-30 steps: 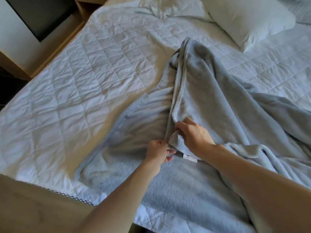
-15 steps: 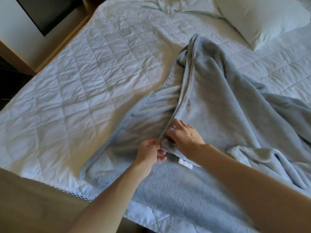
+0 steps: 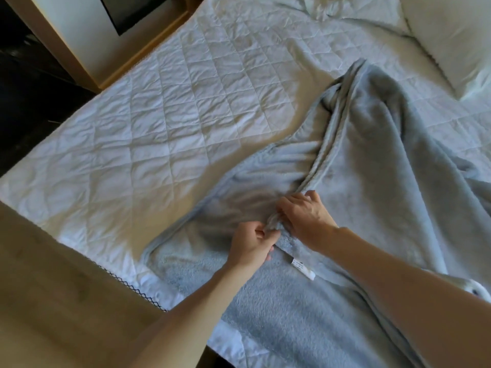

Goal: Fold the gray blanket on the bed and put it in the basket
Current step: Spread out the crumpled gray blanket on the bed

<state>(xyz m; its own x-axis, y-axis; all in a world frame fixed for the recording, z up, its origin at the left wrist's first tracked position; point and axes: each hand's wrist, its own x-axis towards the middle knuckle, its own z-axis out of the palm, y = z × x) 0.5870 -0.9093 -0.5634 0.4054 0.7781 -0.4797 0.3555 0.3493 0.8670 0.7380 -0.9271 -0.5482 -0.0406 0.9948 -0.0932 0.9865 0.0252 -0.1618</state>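
The gray blanket (image 3: pixel 377 166) lies rumpled over the right half of the bed, one layer folded back over another. Its hemmed edge runs from the far fold down to my hands. My left hand (image 3: pixel 252 245) pinches a bunched corner of that edge. My right hand (image 3: pixel 305 216) grips the same edge just beyond it, fingers curled into the fabric. A small white label (image 3: pixel 303 268) sticks out of the hem right below my hands. No basket is in view.
The white quilted bed cover (image 3: pixel 164 123) fills the left and far side. A white pillow (image 3: pixel 449 35) lies at the top right. A wooden footboard (image 3: pixel 61 301) crosses the lower left. A wooden frame and dark floor (image 3: pixel 29 88) flank the bed's left side.
Both hands have slid a little leftward along the blanket's hem while holding it, and the corner is more bunched between them. The view has shifted too.
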